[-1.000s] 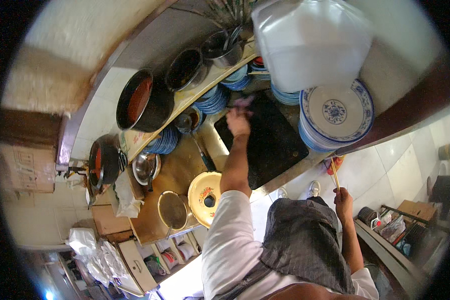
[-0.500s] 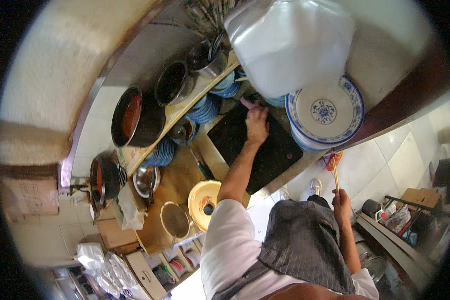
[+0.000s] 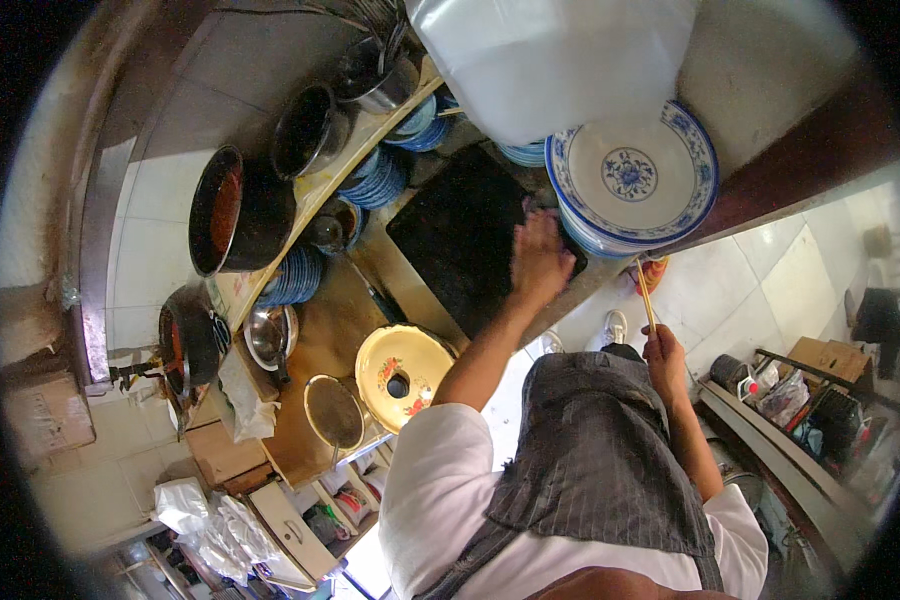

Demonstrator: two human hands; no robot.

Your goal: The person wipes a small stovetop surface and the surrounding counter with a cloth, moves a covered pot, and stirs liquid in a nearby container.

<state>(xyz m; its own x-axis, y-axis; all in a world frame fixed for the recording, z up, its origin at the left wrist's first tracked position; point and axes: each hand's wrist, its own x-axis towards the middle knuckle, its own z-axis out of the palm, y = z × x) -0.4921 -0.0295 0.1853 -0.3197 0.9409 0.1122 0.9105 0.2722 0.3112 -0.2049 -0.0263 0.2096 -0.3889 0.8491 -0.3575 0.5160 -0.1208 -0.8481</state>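
Note:
My left hand [image 3: 542, 262] presses down on the right part of a dark, square, flat slab [image 3: 460, 235] on the counter. Its fingers are slightly blurred around a small pinkish cloth [image 3: 532, 204], which is mostly hidden. To the right of that hand stands a stack of white plates with blue floral rims [image 3: 705, 190]. Lower right, in front of the dark striped apron, my right hand [image 3: 663, 350] is closed on thin wooden chopsticks [image 3: 645, 296] that point up toward the plates.
Dark pots [image 3: 240, 215] line a yellow shelf [image 3: 315, 210] at the left, with blue dishes [image 3: 290, 277] stacked beneath. A yellow enamel basin [image 3: 410, 350] and a strainer [image 3: 335, 410] sit near my left elbow. A clear plastic bag [image 3: 560, 70] hangs over the plates.
My left hand has moved across the slab toward its right edge with the pinkish cloth. My right hand still holds the chopsticks. The whole view has shifted slightly.

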